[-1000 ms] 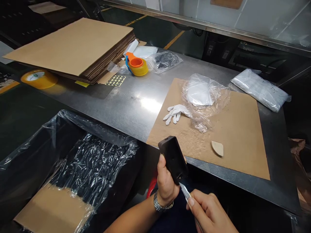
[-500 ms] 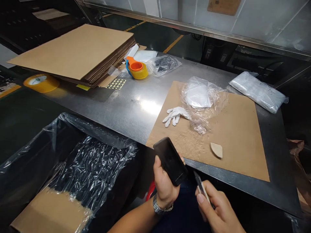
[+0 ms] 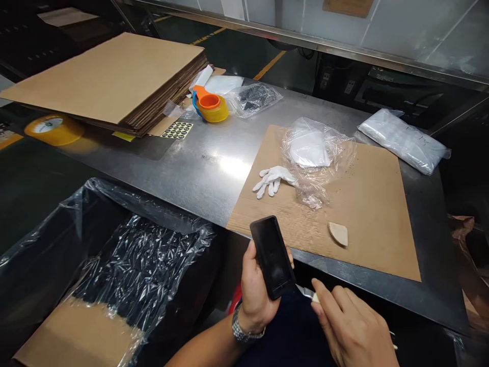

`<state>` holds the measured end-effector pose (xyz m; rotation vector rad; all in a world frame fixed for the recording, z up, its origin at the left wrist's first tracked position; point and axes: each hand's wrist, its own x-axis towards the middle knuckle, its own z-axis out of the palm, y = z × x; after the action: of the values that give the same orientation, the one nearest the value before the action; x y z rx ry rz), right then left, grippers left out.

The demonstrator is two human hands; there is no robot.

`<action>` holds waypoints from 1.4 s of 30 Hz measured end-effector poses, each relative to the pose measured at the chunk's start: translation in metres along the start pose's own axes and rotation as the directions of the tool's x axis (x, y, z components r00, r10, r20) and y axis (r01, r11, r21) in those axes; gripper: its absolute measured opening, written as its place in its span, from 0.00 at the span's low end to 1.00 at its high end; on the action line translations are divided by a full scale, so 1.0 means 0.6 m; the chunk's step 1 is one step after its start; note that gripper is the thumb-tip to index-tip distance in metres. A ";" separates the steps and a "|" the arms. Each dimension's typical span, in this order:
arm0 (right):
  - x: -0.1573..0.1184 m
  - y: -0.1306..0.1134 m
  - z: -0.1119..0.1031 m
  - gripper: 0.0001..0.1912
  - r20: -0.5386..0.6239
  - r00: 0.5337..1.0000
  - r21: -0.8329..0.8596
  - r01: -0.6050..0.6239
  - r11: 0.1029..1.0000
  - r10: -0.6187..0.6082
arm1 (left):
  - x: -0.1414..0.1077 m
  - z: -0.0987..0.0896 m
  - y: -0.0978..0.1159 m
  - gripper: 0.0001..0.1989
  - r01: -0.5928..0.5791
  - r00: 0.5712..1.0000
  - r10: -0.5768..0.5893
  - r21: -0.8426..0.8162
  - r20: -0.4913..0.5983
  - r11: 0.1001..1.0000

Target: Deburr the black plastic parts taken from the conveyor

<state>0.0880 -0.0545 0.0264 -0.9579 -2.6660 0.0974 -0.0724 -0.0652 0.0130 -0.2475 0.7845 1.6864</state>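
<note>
A black rectangular tray-like piece (image 3: 272, 256) rests in my left hand (image 3: 256, 290), whose thumb and fingers wrap its sides. My right hand (image 3: 353, 323) is closed on a small knife (image 3: 305, 292) with a pale handle. The blade tip points at the lower right corner of the black piece; whether they touch is unclear. Beyond my hands, a tan quarter-round pad (image 3: 338, 234) lies on a cardboard sheet (image 3: 374, 204), along with a white glove (image 3: 273, 180) and a clear plastic bag with white contents (image 3: 310, 148).
A metal table (image 3: 183, 173) bears stacked cardboard (image 3: 110, 76), an orange tape dispenser (image 3: 210, 103), a tape roll (image 3: 53, 129), a sticker sheet (image 3: 177, 130) and a wrapped packet (image 3: 403, 140). At lower left stands a bin lined with clear plastic (image 3: 145, 265).
The black piece has turned more upright in my left hand. My right hand has rolled palm-down, and the knife now points left toward the piece's lower corner. The view has shifted slightly.
</note>
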 end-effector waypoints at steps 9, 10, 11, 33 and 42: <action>-0.007 0.002 0.005 0.15 0.055 0.998 -0.044 0.034 0.998 -0.032 | -0.001 0.001 -0.004 0.22 -0.024 1.000 0.024 0.036 -0.020 0.999; -0.008 0.001 0.005 0.15 0.053 0.998 -0.045 0.034 0.998 -0.032 | -0.001 0.001 -0.004 0.22 -0.024 0.999 0.025 0.035 -0.022 0.999; -0.008 0.001 0.005 0.16 0.051 0.998 -0.044 0.034 0.998 -0.032 | 0.000 0.002 -0.004 0.21 -0.024 0.999 0.025 0.034 -0.025 0.999; -0.008 -0.001 0.009 0.15 0.066 0.997 -0.141 0.041 0.989 -0.032 | 0.003 -0.005 -0.007 0.19 0.004 0.998 -0.003 0.003 -0.064 1.000; -0.006 0.006 0.006 0.14 0.010 1.000 0.002 0.012 1.000 -0.012 | 0.007 -0.003 -0.001 0.20 0.096 0.987 -0.084 0.082 -0.134 0.992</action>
<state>0.0919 -0.0537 0.0215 -0.9432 -2.6797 0.1018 -0.0734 -0.0632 0.0091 -0.3294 0.9290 1.5583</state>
